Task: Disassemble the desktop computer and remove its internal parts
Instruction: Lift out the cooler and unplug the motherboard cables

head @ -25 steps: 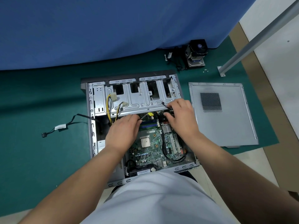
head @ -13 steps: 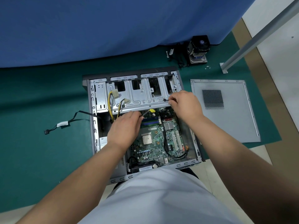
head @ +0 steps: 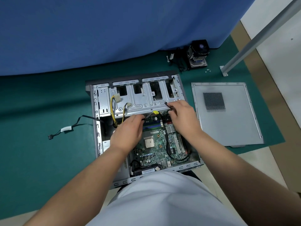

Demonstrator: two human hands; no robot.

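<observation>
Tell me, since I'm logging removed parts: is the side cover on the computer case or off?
Off. The side cover lies flat on the green mat right of the case, whose circuit board is exposed.

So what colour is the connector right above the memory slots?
Yellow: the connector, between the two hands, shows in the head view.

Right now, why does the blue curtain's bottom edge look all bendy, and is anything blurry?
Head view: the wide-angle lens likely bows the blue curtain; the left hand and right hand look slightly soft; the motherboard is evenly lit, without glare.
</observation>
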